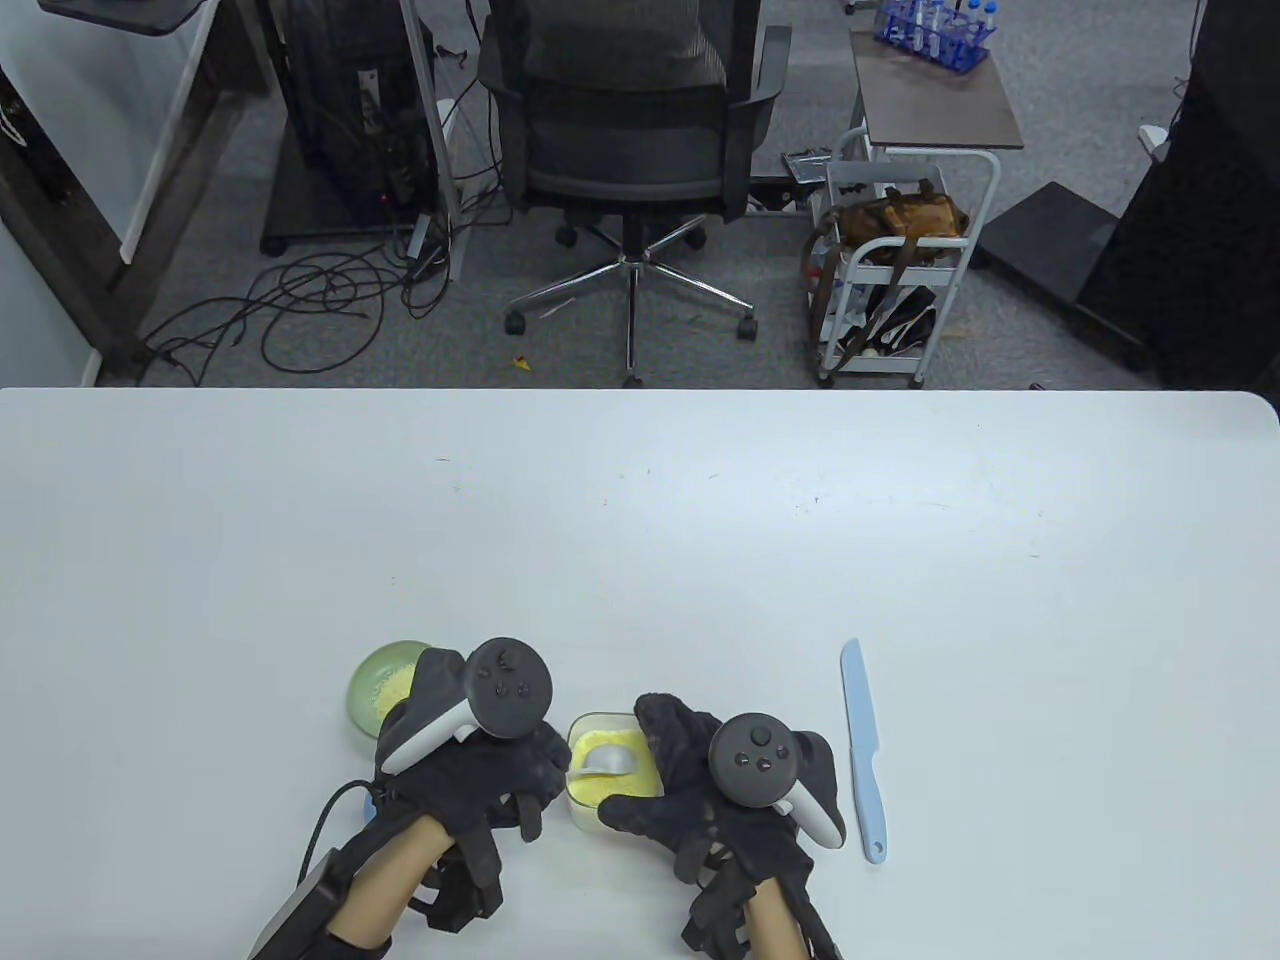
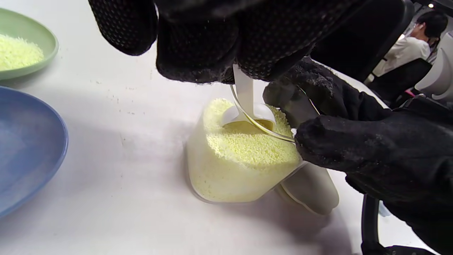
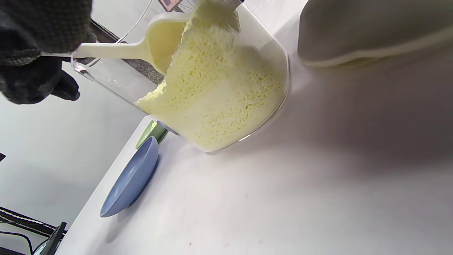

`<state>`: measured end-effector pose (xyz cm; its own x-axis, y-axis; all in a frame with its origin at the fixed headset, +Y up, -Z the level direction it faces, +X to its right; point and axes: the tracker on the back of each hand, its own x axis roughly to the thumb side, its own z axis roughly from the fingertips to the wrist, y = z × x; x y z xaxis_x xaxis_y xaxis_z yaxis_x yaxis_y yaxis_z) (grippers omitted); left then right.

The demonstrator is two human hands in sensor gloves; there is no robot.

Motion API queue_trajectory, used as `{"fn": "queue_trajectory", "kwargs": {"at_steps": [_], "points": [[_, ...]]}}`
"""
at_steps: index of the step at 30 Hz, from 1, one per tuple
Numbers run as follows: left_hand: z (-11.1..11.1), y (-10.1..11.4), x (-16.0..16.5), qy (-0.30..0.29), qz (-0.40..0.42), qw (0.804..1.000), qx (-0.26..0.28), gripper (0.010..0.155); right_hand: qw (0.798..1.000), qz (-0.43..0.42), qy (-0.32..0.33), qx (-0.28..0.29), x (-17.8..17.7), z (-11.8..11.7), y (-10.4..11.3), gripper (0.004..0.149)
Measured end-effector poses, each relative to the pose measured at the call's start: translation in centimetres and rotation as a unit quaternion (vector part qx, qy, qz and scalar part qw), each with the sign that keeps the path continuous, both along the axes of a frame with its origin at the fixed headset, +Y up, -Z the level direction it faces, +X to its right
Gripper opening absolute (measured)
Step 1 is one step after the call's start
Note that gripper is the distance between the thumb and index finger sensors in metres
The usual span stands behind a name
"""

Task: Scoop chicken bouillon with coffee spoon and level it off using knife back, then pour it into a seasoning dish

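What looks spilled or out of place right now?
Nothing spilled. The bouillon container is tipped by the right hand while the left hand digs the spoon in. The green dish already holds granules.

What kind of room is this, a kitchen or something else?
Probably an office or lab, not a kitchen: an office chair stands behind the white table, cables lie on the grey carpet, and a rack of tubes sits on a side cart.
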<state>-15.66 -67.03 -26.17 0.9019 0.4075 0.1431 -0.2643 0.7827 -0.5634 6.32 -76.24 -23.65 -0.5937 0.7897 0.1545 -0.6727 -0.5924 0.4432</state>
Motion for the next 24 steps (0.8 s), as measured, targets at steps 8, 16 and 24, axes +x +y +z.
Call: {"fn": "queue_trajectory", "kwargs": {"at_steps": [8,16,24], "points": [[-1.3,-2.1,-0.7,0.010,0.036,0.994,-0.099,0.042,1.000,-0.004,-0.001,-0.001,0.0,0.0,0.0,0.095],[-0.9,-4.8,-2.7,0.015,0.165,0.968,-0.188,0.044,1.000,-0.009,-0.001,-0.004,0.0,0.0,-0.1,0.095],[0.8,-5.7,-5.1,0.047,0.252,0.955,-0.151,0.045,1.000,-0.011,-0.002,-0.006,0.1,-0.1,-0.1,0.095]]}}
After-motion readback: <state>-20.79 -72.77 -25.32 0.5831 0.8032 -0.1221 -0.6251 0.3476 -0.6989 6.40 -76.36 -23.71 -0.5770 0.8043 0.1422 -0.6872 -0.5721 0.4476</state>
